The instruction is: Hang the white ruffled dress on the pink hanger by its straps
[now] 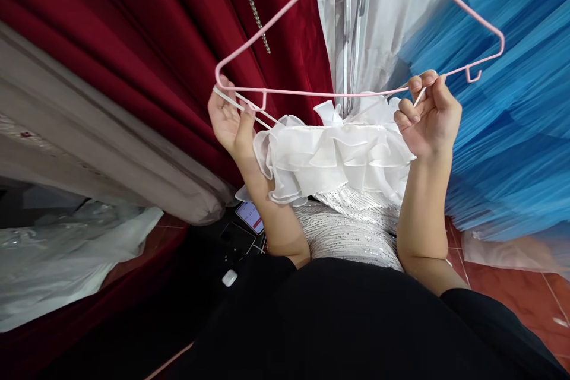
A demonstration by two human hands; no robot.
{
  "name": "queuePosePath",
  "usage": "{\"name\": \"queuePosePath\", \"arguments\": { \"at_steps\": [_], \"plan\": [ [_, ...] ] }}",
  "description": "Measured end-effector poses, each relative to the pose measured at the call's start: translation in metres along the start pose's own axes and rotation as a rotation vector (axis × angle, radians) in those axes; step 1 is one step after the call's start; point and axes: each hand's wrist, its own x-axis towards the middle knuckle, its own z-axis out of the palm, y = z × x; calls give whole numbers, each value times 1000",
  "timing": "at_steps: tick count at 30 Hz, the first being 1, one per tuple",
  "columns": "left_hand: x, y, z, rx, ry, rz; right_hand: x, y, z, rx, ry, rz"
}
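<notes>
A pink clothes hanger (307,93) is held up in front of me, its bottom bar running between my hands. Below it hangs a white dress (351,243) with a ruffled top (320,154) and a glittering body. My left hand (231,122) is closed at the hanger's left end, thumb and fingers on a thin white strap (228,99) beside the small hook. At the right, my right hand (430,116) pinches another thin white strap (419,97) just under the bar, left of the other small hook (472,75). The hanger's top lies outside the view.
Dark red drapes (178,41) and a beige garment (111,136) fill the left. Blue tulle (503,101) hangs at the right. A lit phone (250,216) and a small white case (230,278) lie on a black surface. Red floor tiles (507,297) show at lower right.
</notes>
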Motion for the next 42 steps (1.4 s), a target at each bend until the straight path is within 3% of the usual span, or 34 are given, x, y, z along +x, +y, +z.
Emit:
{"name": "queuePosePath", "arguments": {
  "at_steps": [6, 11, 16, 21, 30, 38, 40, 42],
  "plan": [
    [-9, 8, 4, -29, 1, -180, 1, 9, 8, 80, -49, -9],
    [-20, 17, 33, -286, -116, -297, -4, 9, 19, 192, -42, 4],
    [-30, 18, 61, -425, -170, -331, -14, 4, 37, 258, -29, 11],
    [-34, 18, 71, -441, -270, -326, -18, 2, 45, 249, -23, 5],
    [-36, 7, 82, -193, -165, -400, -12, 14, 16, -53, 89, -63],
    [-25, -1, 76, -177, -110, -415, -7, 0, -17, 84, 538, -161],
    [-23, -3, 74, -174, -114, -423, -10, -7, -25, 29, 535, -165],
    [-22, -4, 74, -187, -113, -433, -17, -16, -30, -67, 455, -155]
  ]
}}
